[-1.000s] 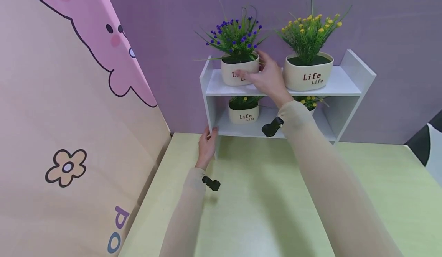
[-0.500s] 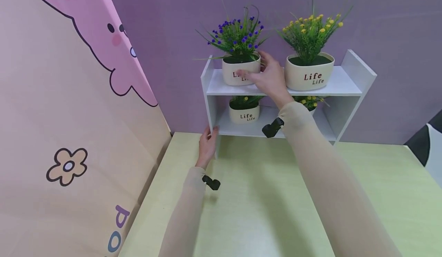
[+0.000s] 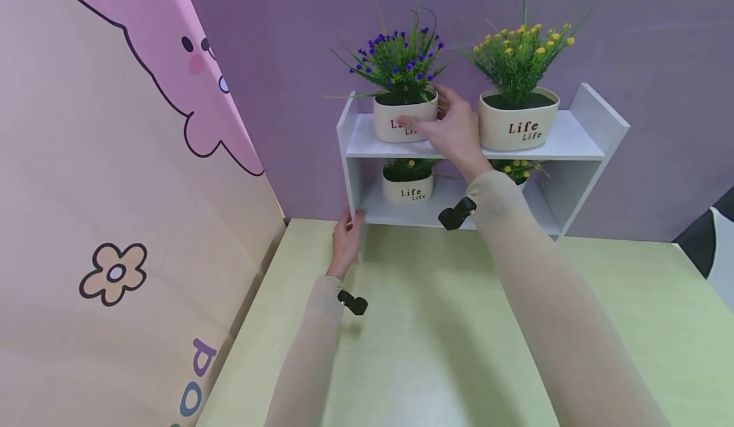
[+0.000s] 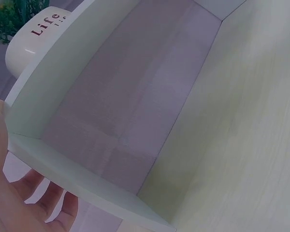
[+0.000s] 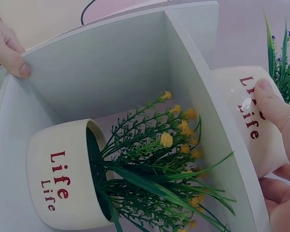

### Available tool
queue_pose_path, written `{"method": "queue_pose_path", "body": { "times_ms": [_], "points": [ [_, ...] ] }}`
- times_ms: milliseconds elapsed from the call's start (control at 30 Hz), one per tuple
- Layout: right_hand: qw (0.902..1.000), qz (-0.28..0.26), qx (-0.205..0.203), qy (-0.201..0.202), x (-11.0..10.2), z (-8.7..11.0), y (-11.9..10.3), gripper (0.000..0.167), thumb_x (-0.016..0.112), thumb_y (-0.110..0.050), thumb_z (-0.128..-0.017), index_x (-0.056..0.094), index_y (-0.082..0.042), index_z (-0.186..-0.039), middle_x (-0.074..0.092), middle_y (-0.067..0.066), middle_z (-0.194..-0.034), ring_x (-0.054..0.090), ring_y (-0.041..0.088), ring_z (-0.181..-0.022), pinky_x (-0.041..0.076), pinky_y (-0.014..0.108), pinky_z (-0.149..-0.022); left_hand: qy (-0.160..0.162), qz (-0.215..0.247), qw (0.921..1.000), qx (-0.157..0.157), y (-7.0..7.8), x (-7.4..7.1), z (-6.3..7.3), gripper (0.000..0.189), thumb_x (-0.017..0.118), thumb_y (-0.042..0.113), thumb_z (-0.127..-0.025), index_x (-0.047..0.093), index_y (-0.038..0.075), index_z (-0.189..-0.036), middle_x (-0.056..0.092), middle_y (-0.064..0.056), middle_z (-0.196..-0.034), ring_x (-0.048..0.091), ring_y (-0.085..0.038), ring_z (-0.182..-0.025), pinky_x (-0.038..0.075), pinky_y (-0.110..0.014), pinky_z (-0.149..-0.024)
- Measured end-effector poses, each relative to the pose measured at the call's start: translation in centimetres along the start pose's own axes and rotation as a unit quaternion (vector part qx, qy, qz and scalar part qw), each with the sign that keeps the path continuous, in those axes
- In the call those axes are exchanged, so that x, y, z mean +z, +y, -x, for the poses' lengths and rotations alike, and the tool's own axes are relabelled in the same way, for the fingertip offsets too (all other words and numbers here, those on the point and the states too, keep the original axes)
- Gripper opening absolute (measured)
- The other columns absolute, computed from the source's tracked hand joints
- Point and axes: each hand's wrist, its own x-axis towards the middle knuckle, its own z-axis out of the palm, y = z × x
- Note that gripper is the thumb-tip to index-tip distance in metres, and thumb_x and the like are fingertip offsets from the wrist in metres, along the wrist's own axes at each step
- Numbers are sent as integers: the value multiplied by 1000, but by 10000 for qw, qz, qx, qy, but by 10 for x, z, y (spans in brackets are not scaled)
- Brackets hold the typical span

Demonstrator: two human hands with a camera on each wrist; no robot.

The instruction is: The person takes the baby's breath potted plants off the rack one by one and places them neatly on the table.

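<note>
A white two-tier shelf (image 3: 579, 135) stands against the purple wall. On its upper board, at the left, sits a cream flowerpot (image 3: 385, 121) with purple flowers and the word "Life". My right hand (image 3: 453, 130) grips this pot from its right side, thumb across the front and fingers behind; the right wrist view shows the thumb (image 5: 266, 92) over the lettering. Low on the shelf's left end, my left hand (image 3: 346, 245) holds the side panel. In the left wrist view its fingers (image 4: 48, 198) lie along the panel's outer face.
Right of my right hand stands a yellow-flowered pot (image 3: 516, 127). The lower tier holds another lettered pot (image 3: 408, 191) and yellow flowers (image 3: 516, 171) partly behind my forearm. A pale green table (image 3: 424, 350) lies below, a cartoon-printed wall (image 3: 132, 178) at left.
The whole head view has shifted slightly, so things appear a little further right. Both hands keep their hold on the pot and the side panel.
</note>
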Motion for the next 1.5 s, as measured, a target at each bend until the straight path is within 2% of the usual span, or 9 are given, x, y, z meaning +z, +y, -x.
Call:
{"method": "queue_pose_path", "body": {
  "times_ms": [267, 500, 700, 967, 1167, 1500],
  "points": [
    [9998, 154, -64, 134, -4, 4, -1, 109, 90, -53, -83, 30, -21, -170, 45, 6, -169, 52, 26, -150, 42, 39, -123, -57, 94, 9999, 15, 2, 2, 2, 52, 51, 41, -112, 53, 17, -158, 63, -18, -146, 66, -39, -125, 55, -56, -101],
    [9997, 106, -73, 188, -7, 8, -2, 109, 89, -53, -83, 30, -25, -170, 46, 3, -169, 52, 24, -150, 42, 38, -123, -61, 126, 9999, 53, 1, 2, 1, 53, 51, 41, -112, 52, 18, -159, 62, -20, -146, 65, -44, -126, 55, -56, -99],
    [9996, 136, -123, 216, -8, 11, -1, 104, 89, -54, -83, 35, -27, -168, 47, 4, -168, 53, 25, -150, 43, 38, -122, -41, 117, 9999, 52, -1, 1, 0, 52, 51, 42, -112, 52, 18, -159, 62, -18, -148, 66, -40, -126, 55, -55, -99],
    [9992, 205, -120, 313, -8, 16, -1, 98, 90, -58, -80, 46, -26, -161, 57, 5, -160, 59, 26, -143, 47, 41, -118, -43, 102, 9999, 23, -2, 1, 2, 52, 50, 42, -113, 52, 17, -159, 62, -19, -148, 65, -40, -127, 54, -57, -102],
    [9994, 131, -138, 273, -9, 19, 0, 95, 91, -55, -81, 46, -26, -160, 53, 6, -163, 57, 27, -146, 46, 41, -120, -43, 95, 9999, 64, -2, 0, 3, 52, 50, 41, -113, 50, 19, -161, 61, -19, -150, 65, -40, -127, 54, -57, -102],
    [9994, 9, -172, 289, -10, 21, 0, 97, 93, -53, -79, 47, -25, -160, 59, 7, -157, 58, 26, -145, 46, 40, -120, -66, 92, 9999, 65, 1, -1, 3, 52, 50, 42, -113, 51, 18, -159, 61, -19, -149, 65, -40, -127, 54, -57, -101]
  ]
}}
